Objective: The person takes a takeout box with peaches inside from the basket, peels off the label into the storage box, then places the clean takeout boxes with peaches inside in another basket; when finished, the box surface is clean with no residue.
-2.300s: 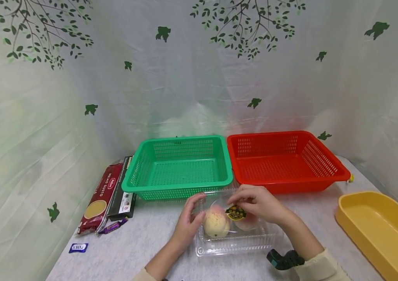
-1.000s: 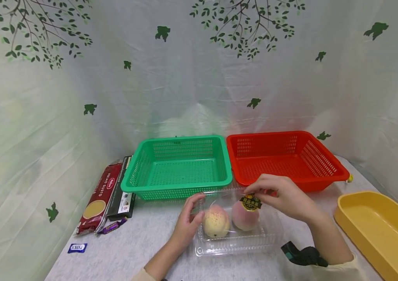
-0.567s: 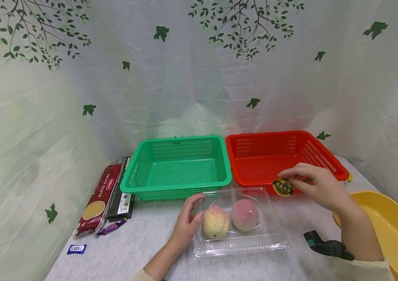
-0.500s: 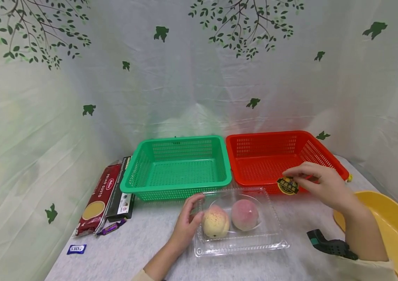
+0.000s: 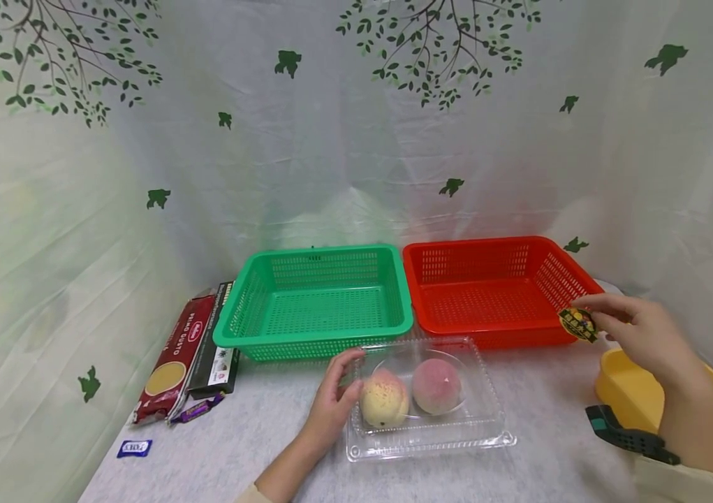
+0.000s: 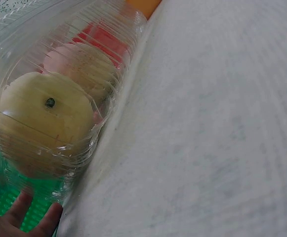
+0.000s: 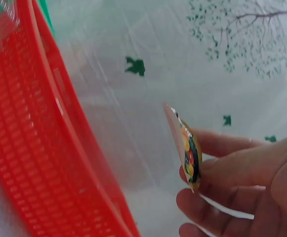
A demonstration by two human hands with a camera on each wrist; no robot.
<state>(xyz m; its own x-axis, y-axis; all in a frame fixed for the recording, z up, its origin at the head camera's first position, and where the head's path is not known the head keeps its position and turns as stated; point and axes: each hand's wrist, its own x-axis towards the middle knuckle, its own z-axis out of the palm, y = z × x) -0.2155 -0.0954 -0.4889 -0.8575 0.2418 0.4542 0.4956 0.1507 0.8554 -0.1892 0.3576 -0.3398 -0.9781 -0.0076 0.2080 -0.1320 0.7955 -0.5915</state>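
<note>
A clear plastic clamshell box [image 5: 431, 433] with two peaches in it lies in front of the baskets. The left peach [image 5: 384, 399] is yellowish and the right peach [image 5: 436, 386] pink. My left hand [image 5: 331, 398] rests against the box's left side, its fingers spread along the edge; the left wrist view shows its fingertips close by the plastic. Out to the right, my right hand [image 5: 645, 339] pinches a black and gold sticker [image 5: 578, 324] between thumb and forefinger, near the red basket's front right corner. Seen from the right wrist, the sticker [image 7: 186, 150] is slightly curved.
Behind the box stand a green basket [image 5: 318, 342] and a red basket [image 5: 494, 335], side by side. A yellow tray [image 5: 629, 391] lies under the right forearm. At left are a red pasta packet [image 5: 180, 356], a black box [image 5: 214, 374], a purple-wrapped candy [image 5: 197, 409] and a small blue packet [image 5: 134, 448].
My right hand has peeled the sticker off the box lid and carried it rightward, past the red basket's front. The left hand and the box have stayed in place.
</note>
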